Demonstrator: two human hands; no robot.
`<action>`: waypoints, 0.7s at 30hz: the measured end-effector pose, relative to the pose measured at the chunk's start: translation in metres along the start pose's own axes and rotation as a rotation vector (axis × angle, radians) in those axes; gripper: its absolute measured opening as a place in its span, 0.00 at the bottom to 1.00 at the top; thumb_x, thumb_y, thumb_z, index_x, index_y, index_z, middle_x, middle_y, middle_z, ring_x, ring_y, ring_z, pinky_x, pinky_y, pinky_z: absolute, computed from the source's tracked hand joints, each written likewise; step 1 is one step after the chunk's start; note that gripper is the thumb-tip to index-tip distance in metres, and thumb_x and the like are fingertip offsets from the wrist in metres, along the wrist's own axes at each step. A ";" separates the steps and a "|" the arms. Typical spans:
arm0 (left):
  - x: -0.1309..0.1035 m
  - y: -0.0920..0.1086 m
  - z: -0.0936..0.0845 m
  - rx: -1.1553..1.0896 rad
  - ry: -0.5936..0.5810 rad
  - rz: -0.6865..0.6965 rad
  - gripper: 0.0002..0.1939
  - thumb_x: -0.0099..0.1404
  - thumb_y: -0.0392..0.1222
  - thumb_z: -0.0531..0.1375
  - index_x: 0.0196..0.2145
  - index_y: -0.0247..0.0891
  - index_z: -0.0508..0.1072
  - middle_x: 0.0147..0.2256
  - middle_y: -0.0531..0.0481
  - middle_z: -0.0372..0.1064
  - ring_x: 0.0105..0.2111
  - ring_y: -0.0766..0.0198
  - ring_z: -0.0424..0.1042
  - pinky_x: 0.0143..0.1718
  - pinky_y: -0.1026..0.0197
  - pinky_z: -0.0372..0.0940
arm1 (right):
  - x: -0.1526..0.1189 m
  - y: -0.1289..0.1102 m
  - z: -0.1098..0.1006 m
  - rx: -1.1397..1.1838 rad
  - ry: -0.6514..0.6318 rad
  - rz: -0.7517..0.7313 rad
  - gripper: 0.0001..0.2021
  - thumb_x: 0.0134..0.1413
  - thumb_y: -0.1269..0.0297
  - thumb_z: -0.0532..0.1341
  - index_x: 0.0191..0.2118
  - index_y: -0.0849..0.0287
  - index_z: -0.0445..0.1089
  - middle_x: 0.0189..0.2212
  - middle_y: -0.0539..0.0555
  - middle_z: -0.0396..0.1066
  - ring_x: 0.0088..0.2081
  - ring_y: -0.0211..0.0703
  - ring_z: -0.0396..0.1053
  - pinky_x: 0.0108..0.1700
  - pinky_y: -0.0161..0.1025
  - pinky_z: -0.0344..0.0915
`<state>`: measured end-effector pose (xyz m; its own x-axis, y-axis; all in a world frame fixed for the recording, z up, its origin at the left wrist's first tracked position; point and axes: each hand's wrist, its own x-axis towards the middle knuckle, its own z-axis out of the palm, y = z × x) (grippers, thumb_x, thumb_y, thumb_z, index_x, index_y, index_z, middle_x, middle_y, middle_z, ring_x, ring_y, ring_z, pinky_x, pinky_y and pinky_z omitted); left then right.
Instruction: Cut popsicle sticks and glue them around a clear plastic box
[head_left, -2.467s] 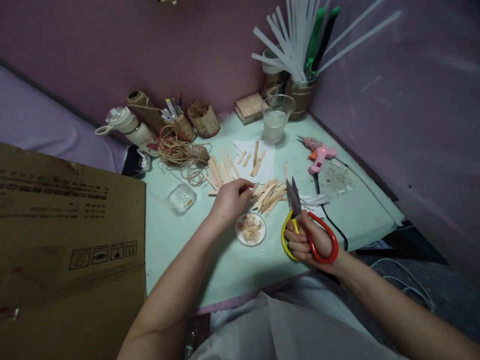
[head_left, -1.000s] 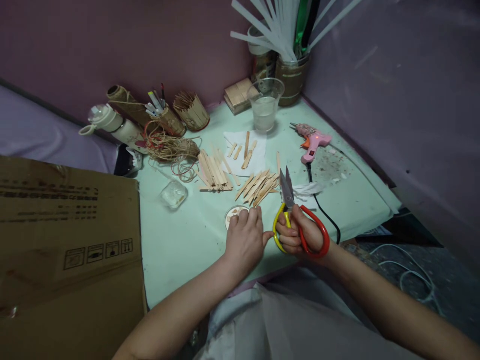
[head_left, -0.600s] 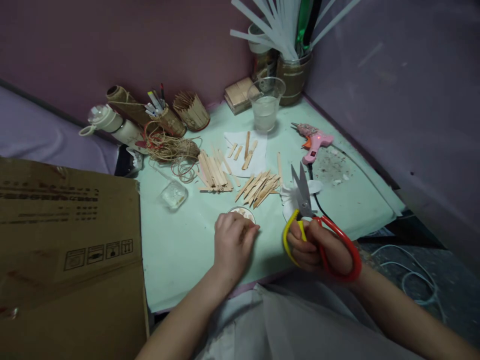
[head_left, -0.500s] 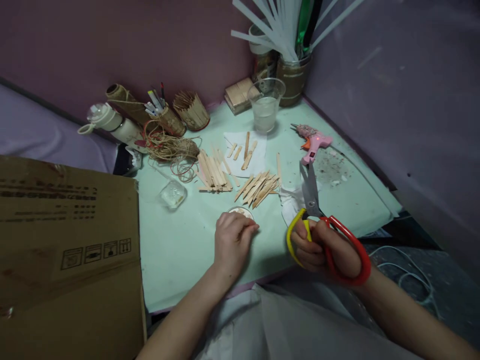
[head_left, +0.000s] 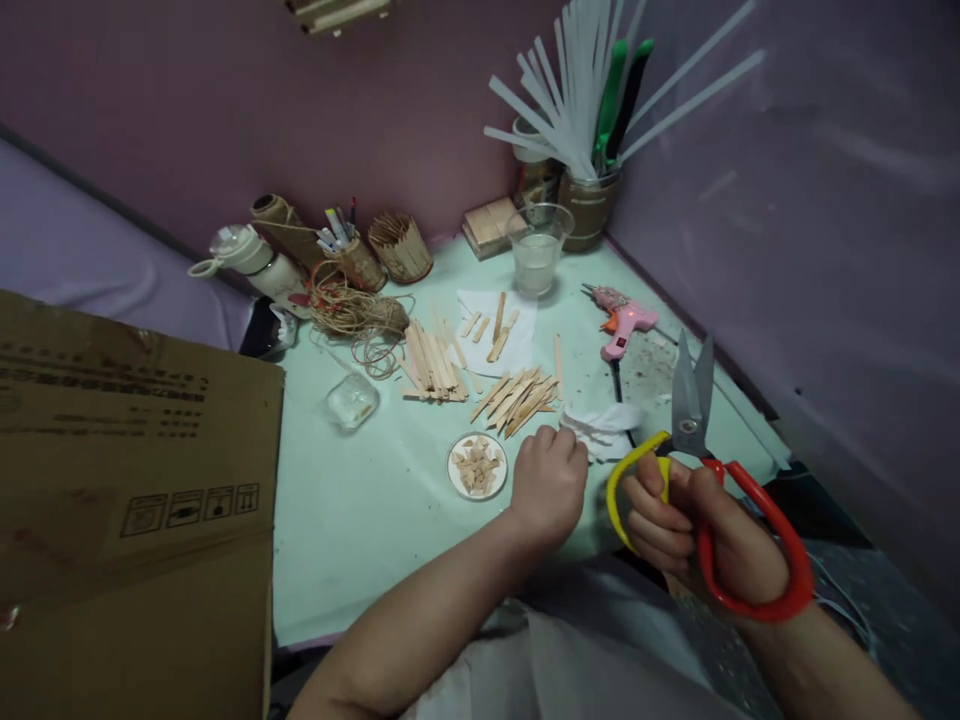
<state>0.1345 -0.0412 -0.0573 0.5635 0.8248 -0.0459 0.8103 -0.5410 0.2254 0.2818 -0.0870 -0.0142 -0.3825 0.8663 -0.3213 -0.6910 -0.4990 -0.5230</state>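
My right hand (head_left: pixel 690 525) grips a pair of scissors (head_left: pixel 688 425) by one yellow and one red handle, and the grey blades point away from me, parted. My left hand (head_left: pixel 550 485) is closed with its fingertips turned away from view, so anything in them is hidden. It is beside a crumpled white cloth or paper (head_left: pixel 604 425). To its left, a small round dish (head_left: pixel 455 487) holds little cut wooden pieces (head_left: pixel 478 465). Just beyond lie a pile of split wooden sticks (head_left: pixel 517 400) and a stack of craft sticks (head_left: pixel 431 362).
A pink glue gun (head_left: pixel 626 318) lies at the right. Behind stand a plastic cup of cloudy liquid (head_left: pixel 536 255) and a jar (head_left: pixel 592 215) of white glue sticks. Tangled twine (head_left: pixel 352 305) and a clear container (head_left: pixel 351 402) are at left, near a cardboard box (head_left: pixel 142 520).
My left hand has moved right, away from the round dish, uncovering the wooden pieces. My right hand has shifted right with the scissors, whose blades are wider apart. The view has tilted up.
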 end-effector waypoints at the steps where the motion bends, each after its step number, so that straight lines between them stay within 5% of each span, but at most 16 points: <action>1: -0.001 -0.002 0.000 -0.024 0.020 0.014 0.11 0.71 0.39 0.52 0.37 0.38 0.75 0.38 0.44 0.69 0.40 0.54 0.64 0.36 0.53 0.60 | 0.001 0.000 0.000 0.002 -0.013 0.007 0.18 0.55 0.43 0.64 0.30 0.53 0.66 0.19 0.41 0.44 0.16 0.27 0.35 0.17 0.31 0.38; 7: -0.007 -0.008 -0.001 -0.084 0.109 0.014 0.13 0.70 0.39 0.53 0.29 0.38 0.72 0.31 0.44 0.64 0.36 0.55 0.62 0.34 0.54 0.59 | 0.010 0.002 0.006 -0.042 -0.099 0.035 0.18 0.54 0.43 0.64 0.30 0.54 0.66 0.19 0.42 0.46 0.17 0.27 0.37 0.17 0.30 0.39; 16: -0.014 -0.019 -0.001 -0.105 0.007 0.097 0.09 0.69 0.37 0.53 0.34 0.36 0.72 0.34 0.44 0.68 0.37 0.55 0.66 0.39 0.55 0.64 | 0.034 0.007 -0.004 -0.032 -0.050 0.023 0.18 0.52 0.44 0.66 0.29 0.54 0.67 0.19 0.41 0.45 0.17 0.28 0.34 0.16 0.28 0.38; 21: -0.026 -0.025 -0.021 -0.205 0.011 0.027 0.11 0.67 0.34 0.55 0.46 0.35 0.71 0.44 0.42 0.71 0.42 0.55 0.67 0.45 0.55 0.66 | 0.049 0.011 -0.009 0.039 -0.076 0.028 0.17 0.55 0.45 0.64 0.30 0.55 0.67 0.19 0.41 0.44 0.17 0.27 0.33 0.17 0.28 0.38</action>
<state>0.0965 -0.0457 -0.0416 0.5819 0.8128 -0.0265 0.7444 -0.5193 0.4197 0.2614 -0.0501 -0.0429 -0.4466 0.8519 -0.2734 -0.7023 -0.5231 -0.4828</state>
